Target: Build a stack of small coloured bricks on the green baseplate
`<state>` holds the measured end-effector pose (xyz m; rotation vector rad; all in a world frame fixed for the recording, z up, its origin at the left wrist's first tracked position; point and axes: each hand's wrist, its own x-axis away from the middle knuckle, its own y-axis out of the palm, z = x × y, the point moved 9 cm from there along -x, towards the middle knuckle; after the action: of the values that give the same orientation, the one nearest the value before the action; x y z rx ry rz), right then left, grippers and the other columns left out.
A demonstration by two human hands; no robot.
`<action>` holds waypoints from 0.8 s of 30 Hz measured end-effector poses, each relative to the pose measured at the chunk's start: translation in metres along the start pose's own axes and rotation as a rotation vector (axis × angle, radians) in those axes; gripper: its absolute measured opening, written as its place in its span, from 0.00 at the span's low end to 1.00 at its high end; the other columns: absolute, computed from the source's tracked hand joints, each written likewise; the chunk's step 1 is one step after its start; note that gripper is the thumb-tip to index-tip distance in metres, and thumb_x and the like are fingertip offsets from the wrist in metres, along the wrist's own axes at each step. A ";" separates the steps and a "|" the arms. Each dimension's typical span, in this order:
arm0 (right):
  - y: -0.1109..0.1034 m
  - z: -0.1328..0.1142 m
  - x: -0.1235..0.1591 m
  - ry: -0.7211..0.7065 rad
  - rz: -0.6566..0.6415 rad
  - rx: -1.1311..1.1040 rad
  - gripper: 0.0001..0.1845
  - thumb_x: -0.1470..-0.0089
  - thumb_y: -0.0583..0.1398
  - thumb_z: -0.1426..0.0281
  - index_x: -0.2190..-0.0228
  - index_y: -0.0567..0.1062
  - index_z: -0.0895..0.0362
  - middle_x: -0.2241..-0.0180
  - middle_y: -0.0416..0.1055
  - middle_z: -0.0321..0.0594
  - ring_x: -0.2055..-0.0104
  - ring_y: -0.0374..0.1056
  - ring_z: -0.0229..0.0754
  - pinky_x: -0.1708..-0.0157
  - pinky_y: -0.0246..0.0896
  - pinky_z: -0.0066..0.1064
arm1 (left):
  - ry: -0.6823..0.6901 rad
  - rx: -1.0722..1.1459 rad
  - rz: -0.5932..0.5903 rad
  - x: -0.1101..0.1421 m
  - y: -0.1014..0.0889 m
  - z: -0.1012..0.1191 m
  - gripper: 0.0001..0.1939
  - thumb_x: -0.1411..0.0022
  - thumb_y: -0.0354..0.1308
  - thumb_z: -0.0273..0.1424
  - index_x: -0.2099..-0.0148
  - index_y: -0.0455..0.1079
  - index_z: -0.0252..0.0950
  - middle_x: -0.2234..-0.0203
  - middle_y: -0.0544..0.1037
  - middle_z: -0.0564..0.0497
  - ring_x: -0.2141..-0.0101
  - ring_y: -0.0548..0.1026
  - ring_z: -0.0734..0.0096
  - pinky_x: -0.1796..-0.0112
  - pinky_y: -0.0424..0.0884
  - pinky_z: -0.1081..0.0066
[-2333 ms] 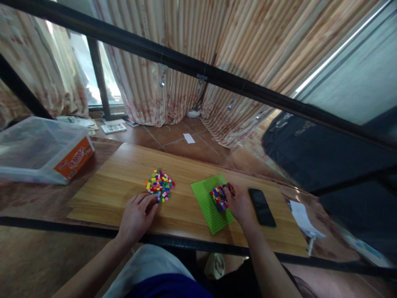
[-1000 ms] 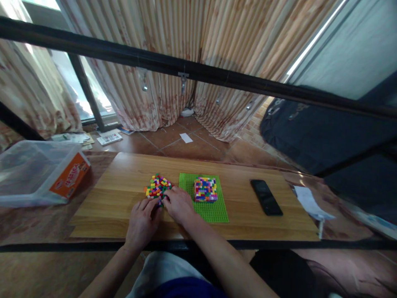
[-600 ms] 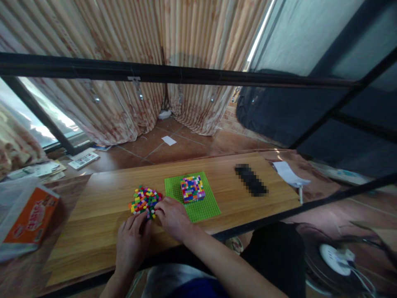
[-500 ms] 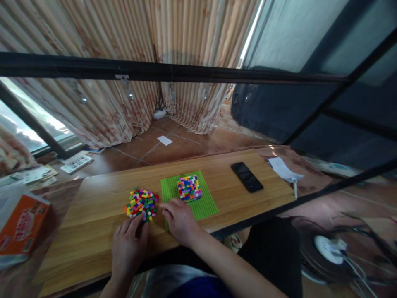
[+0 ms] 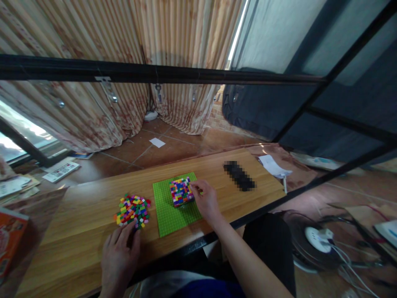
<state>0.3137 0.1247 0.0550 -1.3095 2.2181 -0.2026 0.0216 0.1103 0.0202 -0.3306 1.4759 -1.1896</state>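
A square structure of small multicoloured building bricks (image 5: 180, 192) stands on a green studded baseplate (image 5: 169, 221). At its right upper edge is my right hand (image 5: 206, 203), thumb and forefinger pinched together against the bricks. Whatever lies between those fingertips is too small to make out. To the left of the baseplate, loose bricks (image 5: 132, 209) of many colours are heaped on the wooden table (image 5: 77, 223). My left hand (image 5: 120, 248) rests at the near edge of this heap, fingers stretched onto it and the thumb a little apart.
A dark pixelated patch (image 5: 238, 176) covers an object right of the baseplate. White paper (image 5: 274, 167) lies past the table's right end. An orange box (image 5: 10, 240) is at the far left. A black metal bar (image 5: 161, 74) crosses ahead; a power strip (image 5: 318, 239) sits lower right.
My right hand has moved from between the heap and the baseplate up and right to the brick structure's right edge. My left hand stays at the heap. The view has shifted slightly.
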 end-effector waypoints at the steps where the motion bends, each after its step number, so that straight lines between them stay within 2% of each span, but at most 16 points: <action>1: 0.003 0.000 -0.002 -0.009 0.004 0.008 0.09 0.44 0.58 0.72 0.65 0.79 0.54 0.65 0.74 0.40 0.62 0.70 0.40 0.61 0.65 0.30 | 0.010 -0.002 0.007 -0.001 -0.001 0.001 0.15 0.34 0.48 0.37 0.54 0.70 0.34 0.64 0.77 0.43 0.62 0.74 0.58 0.59 0.69 0.61; 7: 0.009 0.008 -0.004 0.031 0.092 0.092 0.08 0.48 0.61 0.75 0.69 0.80 0.53 0.62 0.70 0.41 0.57 0.68 0.42 0.55 0.64 0.34 | 0.010 0.003 0.015 0.000 -0.001 0.001 0.14 0.34 0.48 0.37 0.54 0.69 0.35 0.64 0.77 0.44 0.63 0.74 0.58 0.59 0.70 0.60; 12: 0.011 0.017 -0.005 0.100 0.125 0.028 0.06 0.51 0.62 0.75 0.71 0.80 0.54 0.58 0.70 0.42 0.54 0.68 0.44 0.53 0.63 0.36 | 0.004 0.005 0.010 0.000 0.000 0.000 0.14 0.34 0.49 0.37 0.53 0.69 0.35 0.64 0.77 0.43 0.63 0.74 0.58 0.59 0.70 0.59; 15: 0.015 0.027 -0.006 0.161 0.120 -0.062 0.07 0.52 0.62 0.73 0.69 0.79 0.54 0.60 0.72 0.41 0.57 0.69 0.43 0.56 0.65 0.35 | 0.016 0.004 0.008 -0.001 -0.001 0.001 0.14 0.34 0.49 0.37 0.54 0.69 0.34 0.64 0.77 0.43 0.63 0.74 0.57 0.60 0.70 0.59; 20: 0.026 0.045 -0.006 0.309 0.082 -0.238 0.13 0.54 0.62 0.68 0.63 0.78 0.57 0.65 0.75 0.39 0.67 0.69 0.39 0.65 0.66 0.31 | 0.024 -0.002 0.022 -0.001 -0.002 0.003 0.14 0.34 0.49 0.37 0.54 0.69 0.34 0.65 0.77 0.43 0.63 0.74 0.58 0.60 0.69 0.60; 24: 0.028 0.049 -0.005 0.352 0.099 -0.295 0.14 0.56 0.63 0.67 0.64 0.77 0.57 0.67 0.75 0.38 0.69 0.69 0.38 0.68 0.65 0.30 | 0.008 0.002 0.013 -0.001 -0.001 0.001 0.14 0.34 0.49 0.37 0.53 0.69 0.35 0.64 0.77 0.44 0.63 0.74 0.59 0.59 0.69 0.61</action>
<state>0.3198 0.1500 0.0048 -1.3963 2.6863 -0.0731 0.0225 0.1095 0.0217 -0.3147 1.4814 -1.1834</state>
